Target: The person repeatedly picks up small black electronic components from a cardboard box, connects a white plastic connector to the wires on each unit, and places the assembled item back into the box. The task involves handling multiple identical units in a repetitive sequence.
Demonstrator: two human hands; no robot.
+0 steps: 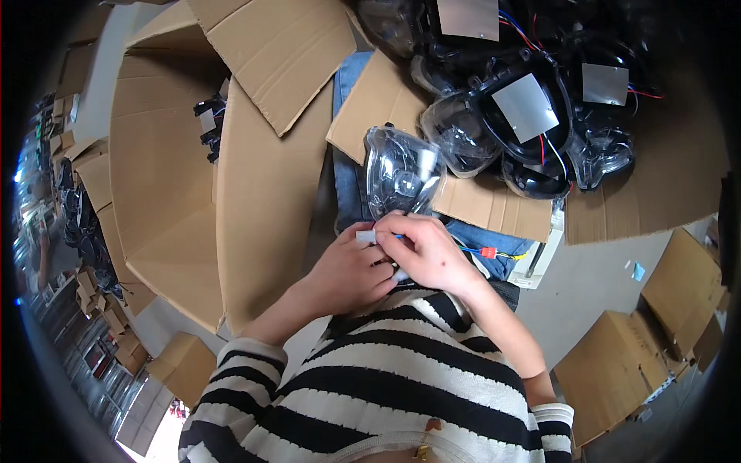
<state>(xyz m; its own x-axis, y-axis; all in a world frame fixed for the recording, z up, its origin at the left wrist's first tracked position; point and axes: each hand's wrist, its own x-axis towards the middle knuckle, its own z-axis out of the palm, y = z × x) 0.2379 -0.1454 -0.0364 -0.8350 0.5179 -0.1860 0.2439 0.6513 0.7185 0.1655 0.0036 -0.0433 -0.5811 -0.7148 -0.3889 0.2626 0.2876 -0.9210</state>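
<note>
Below the clear, domed plastic headlight (405,171), your left hand (351,270) and right hand (426,251) pinch the small white plastic connector (366,237); this looks mid-step, with the red plastic connector (488,253), lower right of the headlight, outside either grip.

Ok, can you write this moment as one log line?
left hand: holding small white plastic connector | right hand: pinching at its right end | ahead: clear curved plastic lamp
</note>
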